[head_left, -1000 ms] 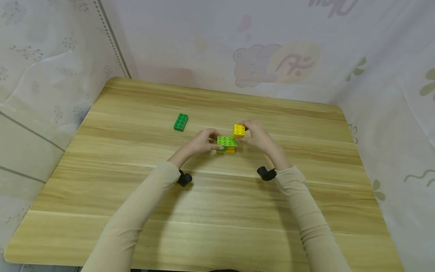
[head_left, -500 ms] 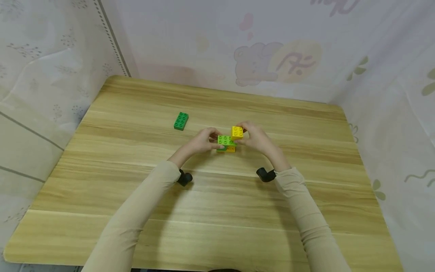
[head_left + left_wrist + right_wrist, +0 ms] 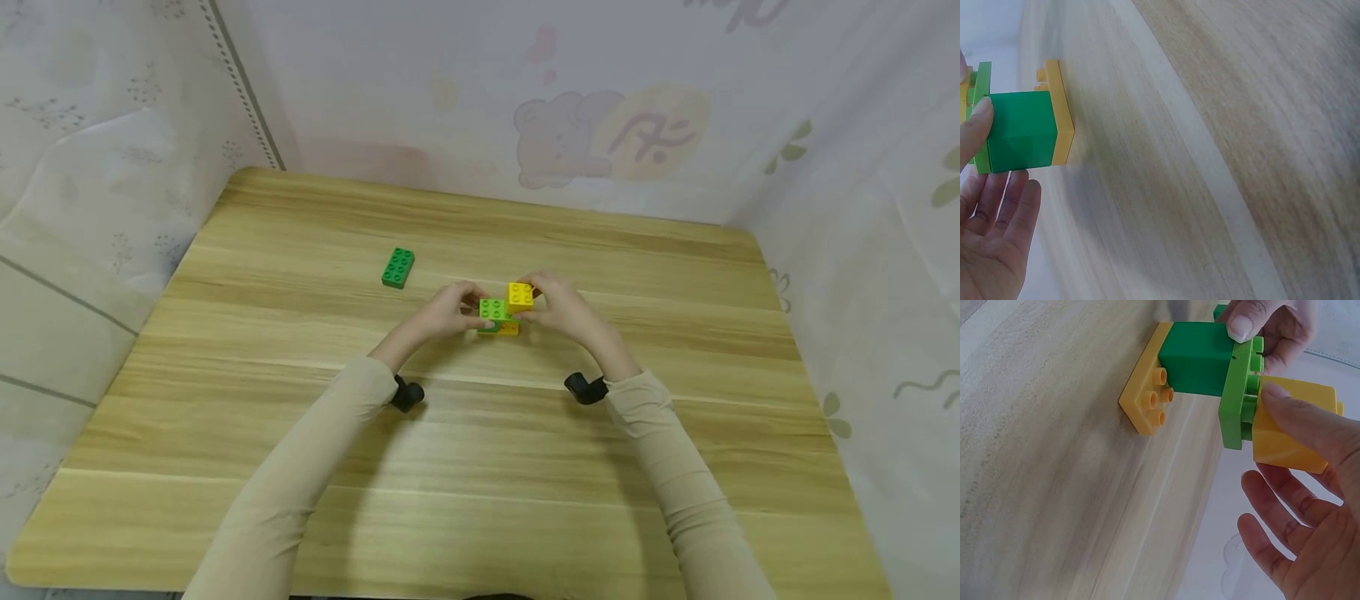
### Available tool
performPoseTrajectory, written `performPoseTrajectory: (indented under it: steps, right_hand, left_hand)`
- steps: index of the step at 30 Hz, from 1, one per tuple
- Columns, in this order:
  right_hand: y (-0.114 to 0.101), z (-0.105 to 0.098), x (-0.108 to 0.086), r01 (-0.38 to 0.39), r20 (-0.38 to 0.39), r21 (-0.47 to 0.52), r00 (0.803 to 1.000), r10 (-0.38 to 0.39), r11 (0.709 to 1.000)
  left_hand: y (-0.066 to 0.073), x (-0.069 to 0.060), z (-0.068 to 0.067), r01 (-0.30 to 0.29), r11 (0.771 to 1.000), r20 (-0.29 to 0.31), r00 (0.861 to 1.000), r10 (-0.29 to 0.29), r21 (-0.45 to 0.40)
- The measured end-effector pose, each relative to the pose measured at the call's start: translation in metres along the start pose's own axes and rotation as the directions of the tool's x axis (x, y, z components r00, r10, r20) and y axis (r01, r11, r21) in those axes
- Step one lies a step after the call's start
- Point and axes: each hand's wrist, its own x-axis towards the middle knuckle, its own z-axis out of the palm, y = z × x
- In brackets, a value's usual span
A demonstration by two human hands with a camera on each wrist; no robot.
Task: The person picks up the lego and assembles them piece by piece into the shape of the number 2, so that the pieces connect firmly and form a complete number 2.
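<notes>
A stack stands on the table: a flat orange plate at the bottom, a dark green block on one end of it, and a flat light green plate on top. My left hand grips the stack's left side, thumb at the green block and light green plate. My right hand pinches a yellow block over the right end of the light green plate. In the right wrist view the yellow block is against that plate's studs; whether it is pressed fully on, I cannot tell.
A separate dark green brick with several studs lies on the wooden table, behind and left of the hands. Black wrist-worn devices sit at both wrists. Patterned wall coverings stand behind and beside the table.
The right hand has moved slightly left and down with the yellow block, which now covers more of the light green plate's right end. The left hand keeps its grip in place.
</notes>
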Motion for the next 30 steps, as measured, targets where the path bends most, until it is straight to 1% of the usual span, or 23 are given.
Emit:
performPoseTrajectory:
  steps: [7, 10, 16, 21, 27, 30]
  right_hand:
    - [0.0006, 0.0014, -0.0002, -0.038, 0.032, 0.047, 0.999, 0.037, 0.998]
    - [0.0017, 0.0018, 0.0001, -0.039, 0.038, 0.053, 0.999, 0.037, 0.998]
    - [0.0037, 0.0028, 0.0006, -0.003, 0.057, 0.024, 0.998, 0.001, 1.000]
    - [0.0033, -0.0008, 0.0027, 0.025, 0.071, -0.004, 0.997, -0.025, 1.000]
    - [-0.0016, -0.0052, 0.0051, 0.025, 0.103, -0.053, 0.995, -0.019, 0.998]
    - [-0.0054, -0.0064, 0.0055, 0.026, 0.110, -0.099, 0.994, -0.015, 0.995]
  left_hand:
    - [0.0027, -0.0010, 0.0005, 0.004, 1.000, 0.001, 1.000, -0.004, -0.008]
    - [0.0036, -0.0017, 0.0001, 0.007, 1.000, 0.001, 1.000, -0.006, -0.016]
    - [0.0028, -0.0008, -0.0001, 0.002, 1.000, 0.003, 1.000, -0.002, -0.009]
    - [0.0027, 0.0006, 0.0007, -0.002, 1.000, 0.000, 1.000, 0.002, -0.009]
    - [0.0015, 0.0007, 0.0010, 0.000, 1.000, -0.009, 1.000, 0.000, -0.008]
    - [0.0007, 0.0006, 0.0006, 0.003, 1.000, -0.009, 1.000, -0.003, -0.010]
